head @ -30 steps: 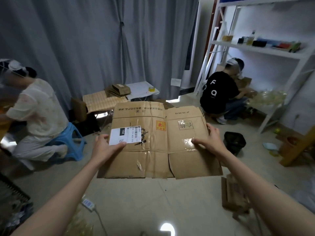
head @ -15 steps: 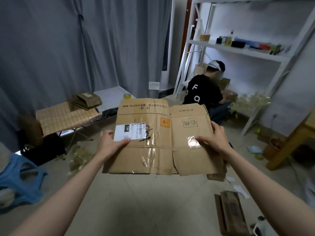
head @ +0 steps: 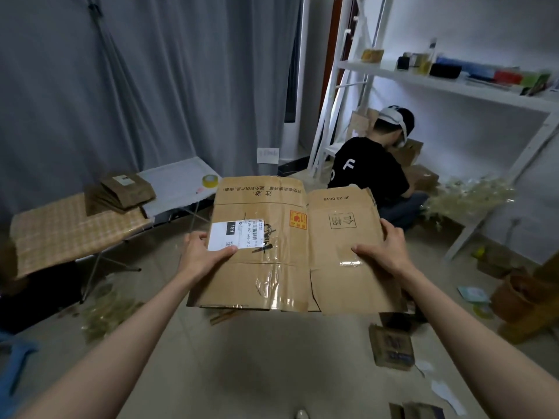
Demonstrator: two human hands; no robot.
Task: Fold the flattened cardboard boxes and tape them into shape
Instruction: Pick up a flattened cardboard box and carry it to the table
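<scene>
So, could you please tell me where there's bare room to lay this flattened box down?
The floor between your forearms, below the flattened box, is bare. The white table is free apart from the tape roll. The checkered table is bare at its near end; a cardboard stack fills the far end. Clutter crowds the right-hand floor.

makeshift packing room, grey curtains, white shelving, folding tables, flattened cartons

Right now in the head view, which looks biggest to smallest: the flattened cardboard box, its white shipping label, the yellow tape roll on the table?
1. flattened cardboard box, held by the left hand and right hand
2. white shipping label
3. yellow tape roll; it sits farther away, so its true size against the label is unsure.
</scene>
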